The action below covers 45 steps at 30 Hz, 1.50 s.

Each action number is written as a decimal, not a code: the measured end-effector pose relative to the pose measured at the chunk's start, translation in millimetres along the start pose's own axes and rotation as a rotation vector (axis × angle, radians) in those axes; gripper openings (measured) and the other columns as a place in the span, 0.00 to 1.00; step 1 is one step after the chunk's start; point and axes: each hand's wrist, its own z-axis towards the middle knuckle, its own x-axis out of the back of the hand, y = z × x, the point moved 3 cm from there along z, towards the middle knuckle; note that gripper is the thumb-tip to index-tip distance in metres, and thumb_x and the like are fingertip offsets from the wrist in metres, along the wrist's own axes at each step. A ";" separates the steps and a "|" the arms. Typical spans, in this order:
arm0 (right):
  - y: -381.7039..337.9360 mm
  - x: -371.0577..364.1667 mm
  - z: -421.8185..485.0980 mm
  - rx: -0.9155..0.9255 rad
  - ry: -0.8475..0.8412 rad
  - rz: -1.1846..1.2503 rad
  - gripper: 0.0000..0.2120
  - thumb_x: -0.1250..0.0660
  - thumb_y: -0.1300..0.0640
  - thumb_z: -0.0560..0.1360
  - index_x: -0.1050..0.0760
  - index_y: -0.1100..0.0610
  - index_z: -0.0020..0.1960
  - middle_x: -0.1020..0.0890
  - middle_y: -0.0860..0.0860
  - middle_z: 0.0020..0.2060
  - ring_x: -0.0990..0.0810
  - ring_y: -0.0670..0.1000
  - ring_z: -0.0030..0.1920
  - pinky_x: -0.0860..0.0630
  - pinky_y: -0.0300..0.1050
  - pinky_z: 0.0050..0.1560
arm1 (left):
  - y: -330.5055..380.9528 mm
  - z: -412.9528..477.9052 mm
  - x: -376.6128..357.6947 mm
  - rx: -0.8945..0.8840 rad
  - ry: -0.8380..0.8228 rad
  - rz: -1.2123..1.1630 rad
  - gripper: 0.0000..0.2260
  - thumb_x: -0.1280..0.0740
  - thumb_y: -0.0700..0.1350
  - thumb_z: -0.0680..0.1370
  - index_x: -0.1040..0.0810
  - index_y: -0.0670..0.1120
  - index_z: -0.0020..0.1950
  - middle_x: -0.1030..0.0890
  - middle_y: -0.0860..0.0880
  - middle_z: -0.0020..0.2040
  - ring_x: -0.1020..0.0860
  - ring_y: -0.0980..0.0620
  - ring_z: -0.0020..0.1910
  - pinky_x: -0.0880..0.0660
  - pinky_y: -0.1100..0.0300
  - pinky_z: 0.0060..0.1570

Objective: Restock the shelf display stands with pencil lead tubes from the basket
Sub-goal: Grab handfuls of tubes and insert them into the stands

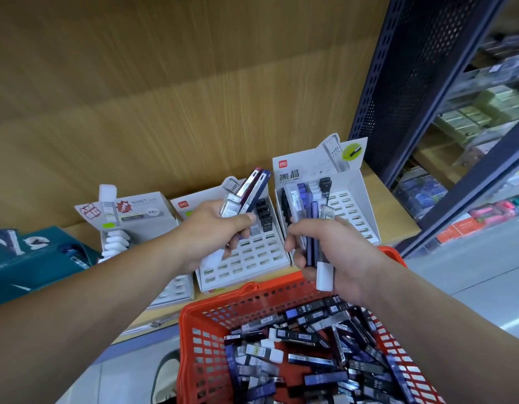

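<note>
At the wooden shelf (398,223), I'm clutching fanned tubes (246,191) in my left hand (214,228) and right hand (325,249), between stands (237,281) and basket (194,310), risking spills since no fingers are staying free.

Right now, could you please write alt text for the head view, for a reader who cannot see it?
The left hand grips a bunch of pencil lead tubes over the middle display stand; the right hand grips another bunch before the right stand. Below, a red basket holds many more.
</note>
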 end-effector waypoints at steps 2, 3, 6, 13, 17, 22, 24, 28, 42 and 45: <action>-1.7 -0.3 -1.5 0.019 0.018 0.014 0.11 0.29 0.59 0.78 0.25 0.59 0.59 0.18 0.57 0.38 0.27 0.52 0.29 0.31 0.43 0.27 | 4.2 -9.0 -2.8 0.089 -0.130 -0.146 0.07 0.28 0.44 0.80 0.23 0.42 0.53 0.21 0.45 0.38 0.29 0.50 0.31 0.34 0.57 0.29; -2.5 0.4 -1.5 0.033 0.032 0.036 0.10 0.28 0.59 0.78 0.25 0.59 0.57 0.19 0.56 0.37 0.27 0.52 0.29 0.31 0.43 0.27 | 5.9 -12.0 -4.8 0.117 -0.196 -0.169 0.08 0.28 0.44 0.80 0.24 0.43 0.53 0.21 0.44 0.39 0.29 0.50 0.31 0.34 0.58 0.29; -4.8 1.6 -3.2 0.083 0.049 0.076 0.12 0.23 0.52 0.75 0.23 0.58 0.48 0.22 0.53 0.35 0.27 0.51 0.29 0.30 0.42 0.28 | 8.7 -22.0 -14.9 0.138 -0.377 -0.146 0.07 0.27 0.45 0.79 0.24 0.44 0.52 0.21 0.44 0.39 0.29 0.50 0.31 0.34 0.60 0.29; -6.6 -3.6 -2.6 0.113 0.021 0.113 0.16 0.21 0.49 0.72 0.17 0.59 0.53 0.21 0.51 0.32 0.28 0.49 0.30 0.27 0.43 0.30 | 21.0 -35.7 -38.4 0.109 -0.569 -0.069 0.07 0.31 0.46 0.82 0.21 0.45 0.57 0.21 0.45 0.41 0.29 0.52 0.31 0.32 0.60 0.29; -6.8 1.1 -2.4 0.126 0.019 0.102 0.13 0.24 0.51 0.75 0.19 0.59 0.52 0.22 0.55 0.33 0.28 0.50 0.30 0.28 0.43 0.29 | 19.6 -35.8 -38.8 0.079 -0.577 -0.033 0.14 0.29 0.49 0.80 0.22 0.43 0.62 0.18 0.44 0.43 0.28 0.51 0.32 0.32 0.59 0.30; -5.5 7.3 2.8 0.115 0.092 0.185 0.10 0.26 0.50 0.78 0.21 0.57 0.49 0.22 0.55 0.35 0.27 0.50 0.30 0.26 0.43 0.30 | 15.6 -32.6 -31.0 0.090 -0.551 -0.018 0.10 0.29 0.48 0.80 0.23 0.44 0.58 0.16 0.42 0.45 0.26 0.51 0.32 0.31 0.59 0.29; -5.0 10.9 4.8 0.103 0.104 0.245 0.11 0.27 0.50 0.79 0.21 0.57 0.52 0.22 0.54 0.36 0.26 0.50 0.31 0.26 0.43 0.30 | 11.4 -31.3 -25.7 0.114 -0.549 -0.018 0.07 0.31 0.45 0.81 0.23 0.42 0.54 0.17 0.45 0.39 0.27 0.52 0.31 0.31 0.60 0.29; -3.4 13.7 7.8 0.096 0.110 0.228 0.14 0.29 0.47 0.80 0.19 0.58 0.56 0.15 0.56 0.45 0.21 0.53 0.40 0.25 0.43 0.31 | 7.8 -29.1 -14.9 0.199 -0.508 -0.212 0.10 0.35 0.36 0.82 0.22 0.36 0.62 0.16 0.37 0.50 0.22 0.47 0.38 0.26 0.60 0.30; 4.5 -1.0 -2.1 0.003 0.010 0.111 0.14 0.32 0.55 0.82 0.23 0.64 0.62 0.13 0.60 0.47 0.12 0.60 0.46 0.14 0.54 0.42 | 1.2 -13.5 -8.6 0.215 -0.120 -0.408 0.10 0.29 0.49 0.80 0.15 0.43 0.53 0.14 0.43 0.51 0.15 0.43 0.50 0.16 0.47 0.49; 7.7 -7.9 -2.9 -0.018 0.005 0.041 0.14 0.30 0.57 0.82 0.23 0.64 0.62 0.14 0.59 0.43 0.12 0.59 0.45 0.14 0.57 0.44 | 1.4 -9.0 -5.4 0.170 -0.045 -0.330 0.11 0.29 0.51 0.80 0.14 0.45 0.55 0.15 0.49 0.44 0.17 0.51 0.40 0.17 0.53 0.42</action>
